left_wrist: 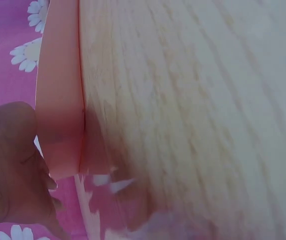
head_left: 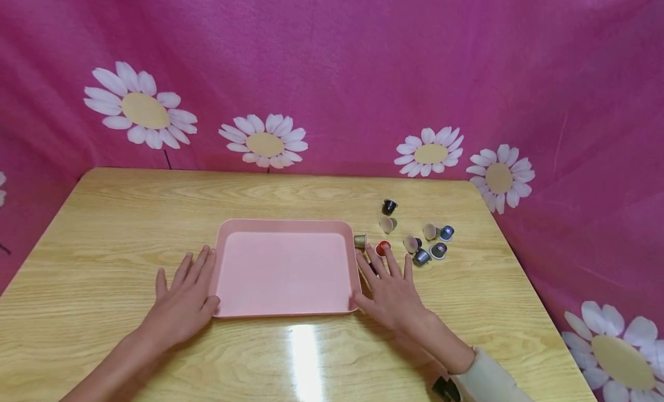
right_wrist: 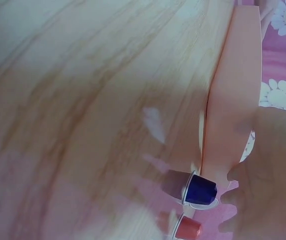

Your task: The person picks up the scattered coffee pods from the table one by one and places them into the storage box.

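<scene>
An empty pink tray [head_left: 285, 275] lies flat on the wooden table. At its left side rests my left hand [head_left: 184, 301], fingers straight along the edge and thumb by the near left corner. My right hand [head_left: 391, 298] is at the right side with its fingers spread, thumb at the near right corner. Just beyond those fingertips sits a red coffee capsule [head_left: 383, 248]. A gold capsule [head_left: 360, 241] lies against the tray's right wall. In the right wrist view a dark blue capsule [right_wrist: 201, 191] shows close to the fingers; they mostly hide it from the head camera.
More coffee capsules are scattered to the right, among them a black capsule [head_left: 389, 206], a blue capsule [head_left: 446, 233] and a grey capsule [head_left: 422, 257]. Behind the wooden table [head_left: 155, 206] hangs a magenta cloth [head_left: 332, 73] with white daisies, which also runs down the right side.
</scene>
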The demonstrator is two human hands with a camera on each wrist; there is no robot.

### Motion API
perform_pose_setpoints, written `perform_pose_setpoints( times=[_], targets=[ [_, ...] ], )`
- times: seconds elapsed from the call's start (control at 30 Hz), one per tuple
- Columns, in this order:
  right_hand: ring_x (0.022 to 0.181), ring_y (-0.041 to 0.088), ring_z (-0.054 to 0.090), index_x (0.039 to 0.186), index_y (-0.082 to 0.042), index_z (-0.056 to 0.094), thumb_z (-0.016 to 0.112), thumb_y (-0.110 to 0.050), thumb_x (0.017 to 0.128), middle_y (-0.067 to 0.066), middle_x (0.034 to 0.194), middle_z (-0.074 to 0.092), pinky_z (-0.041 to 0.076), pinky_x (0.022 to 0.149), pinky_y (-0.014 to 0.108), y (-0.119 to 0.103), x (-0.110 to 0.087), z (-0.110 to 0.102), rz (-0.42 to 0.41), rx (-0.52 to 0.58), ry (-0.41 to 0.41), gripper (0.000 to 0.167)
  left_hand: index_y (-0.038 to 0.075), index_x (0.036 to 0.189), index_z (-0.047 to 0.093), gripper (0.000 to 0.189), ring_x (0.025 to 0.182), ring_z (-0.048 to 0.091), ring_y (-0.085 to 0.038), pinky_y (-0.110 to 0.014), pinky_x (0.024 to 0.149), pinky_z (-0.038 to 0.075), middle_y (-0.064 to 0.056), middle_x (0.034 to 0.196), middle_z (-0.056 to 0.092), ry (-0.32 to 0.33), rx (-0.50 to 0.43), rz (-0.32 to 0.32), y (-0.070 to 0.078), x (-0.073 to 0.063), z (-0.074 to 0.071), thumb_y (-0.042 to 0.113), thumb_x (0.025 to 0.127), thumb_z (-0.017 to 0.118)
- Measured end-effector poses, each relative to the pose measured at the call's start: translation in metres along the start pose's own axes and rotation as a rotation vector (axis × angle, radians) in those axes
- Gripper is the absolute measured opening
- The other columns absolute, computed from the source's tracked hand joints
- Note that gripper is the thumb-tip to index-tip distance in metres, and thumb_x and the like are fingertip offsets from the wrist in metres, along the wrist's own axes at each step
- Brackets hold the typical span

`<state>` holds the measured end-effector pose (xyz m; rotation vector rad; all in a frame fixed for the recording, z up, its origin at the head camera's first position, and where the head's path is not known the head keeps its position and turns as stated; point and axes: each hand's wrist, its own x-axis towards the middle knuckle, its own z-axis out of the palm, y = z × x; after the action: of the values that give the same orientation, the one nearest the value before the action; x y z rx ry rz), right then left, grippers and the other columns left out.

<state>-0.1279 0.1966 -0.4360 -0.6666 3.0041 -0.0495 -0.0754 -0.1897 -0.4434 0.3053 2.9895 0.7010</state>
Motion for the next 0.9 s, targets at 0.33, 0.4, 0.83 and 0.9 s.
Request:
perform_pose_setpoints(
  times=[0.33, 0.4, 0.83, 0.9],
  targets=[
    [0.149, 0.043, 0.009, 0.159, -0.015, 0.028, 0.050, -0.055, 0.098, 0.012, 0.164, 0.019, 0.003, 0.110, 0.072, 0.002, 0.001, -0.002, 0.006, 0.078, -0.027, 0.076, -0.002, 0.156, 0.023, 0.080, 0.145, 0.011, -0.050, -0.077, 0.103, -0.007, -0.026, 0.161, 0.014, 0.080, 0.129, 0.017, 0.001, 0.002, 0.002, 0.047, 0.100, 0.051],
    [0.149, 0.043, 0.009, 0.159, -0.015, 0.028, 0.051, -0.056, 0.097, 0.011, 0.165, 0.019, 0.003, 0.110, 0.071, 0.004, 0.001, -0.002, -0.013, 0.092, -0.018, 0.077, -0.002, 0.156, 0.024, 0.083, 0.145, 0.012, -0.049, -0.076, 0.104, -0.007, -0.027, 0.161, 0.015, 0.095, 0.145, 0.023, 0.000, 0.002, 0.003, 0.052, 0.099, 0.051],
    [0.131, 0.033, 0.047, 0.132, -0.002, 0.060, 0.065, -0.024, 0.098, 0.016, 0.137, 0.055, 0.038, 0.108, 0.050, 0.026, 0.005, -0.006, -0.071, 0.452, 0.275, 0.040, -0.002, 0.156, 0.026, 0.083, 0.144, 0.013, -0.049, -0.076, 0.103, -0.006, -0.027, 0.160, 0.018, 0.115, 0.141, 0.020, 0.000, 0.001, 0.007, 0.056, 0.100, 0.047],
    [0.125, 0.032, 0.054, 0.127, 0.000, 0.062, 0.068, -0.014, 0.096, 0.016, 0.131, 0.058, 0.045, 0.102, 0.048, 0.028, 0.005, -0.005, -0.030, 0.592, 0.299, 0.035, -0.002, 0.155, 0.026, 0.082, 0.144, 0.014, -0.049, -0.077, 0.103, -0.005, -0.027, 0.160, 0.018, 0.124, 0.139, 0.020, 0.001, 0.001, 0.008, 0.055, 0.100, 0.047]
  ],
)
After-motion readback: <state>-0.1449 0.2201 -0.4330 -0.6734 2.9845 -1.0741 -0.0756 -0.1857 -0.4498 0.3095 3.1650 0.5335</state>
